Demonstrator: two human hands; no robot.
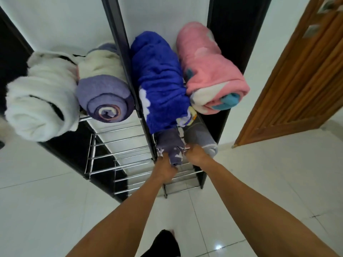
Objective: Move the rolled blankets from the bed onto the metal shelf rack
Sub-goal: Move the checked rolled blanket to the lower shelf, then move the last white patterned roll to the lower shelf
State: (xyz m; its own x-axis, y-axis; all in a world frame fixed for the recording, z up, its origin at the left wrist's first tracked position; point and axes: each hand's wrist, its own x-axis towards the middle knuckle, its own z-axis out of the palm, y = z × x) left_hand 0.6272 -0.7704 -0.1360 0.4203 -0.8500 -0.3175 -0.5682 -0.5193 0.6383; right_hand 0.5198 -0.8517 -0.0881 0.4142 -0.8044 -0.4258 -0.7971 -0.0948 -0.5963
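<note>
A metal shelf rack [118, 156] with chrome bars and black posts stands against the white wall. On its top tier lie a white rolled blanket [40, 101], a lilac rolled blanket [105, 91], a royal blue rolled blanket [159, 80] and a pink rolled blanket [209, 71]. One tier down, on the right, sit a dark purple patterned rolled blanket [169, 147] and a grey rolled blanket [200, 138]. My left hand [165, 167] grips the front end of the purple patterned roll. My right hand [195, 154] presses between that roll and the grey one, fingers hidden.
A wooden door [297, 80] stands ajar at the right. White floor tiles [259, 182] spread around the rack. The lower left tiers of the rack show only bare bars. A dark foot [165, 242] shows at the bottom.
</note>
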